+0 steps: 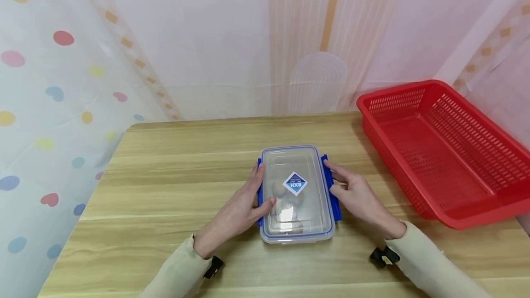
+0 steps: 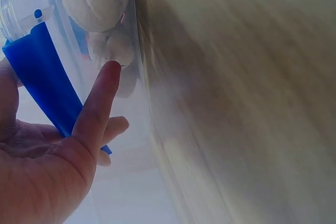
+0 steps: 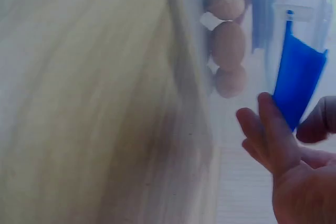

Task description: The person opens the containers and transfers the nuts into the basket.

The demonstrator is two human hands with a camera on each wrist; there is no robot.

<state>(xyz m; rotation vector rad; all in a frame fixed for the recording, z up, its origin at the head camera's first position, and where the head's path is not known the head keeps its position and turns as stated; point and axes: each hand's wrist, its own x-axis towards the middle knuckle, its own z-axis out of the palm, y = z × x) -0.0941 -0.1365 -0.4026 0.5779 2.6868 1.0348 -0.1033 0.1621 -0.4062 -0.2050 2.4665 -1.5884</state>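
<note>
A clear plastic food container lies on the table with its lid on; the lid bears a blue-and-white label. At its left side, my left hand holds the edge, thumb over the lid and fingers around the blue side latch. The right hand has thumb and fingers on either side of the other blue latch, which sticks outward. Through the walls show several rounded lumps, pale ones in the left wrist view and brownish ones in the right wrist view.
A red plastic basket with slotted walls stands on the right of the wooden table. Patterned cloth hangs behind and to the left of the table. Both wrists wear small black devices.
</note>
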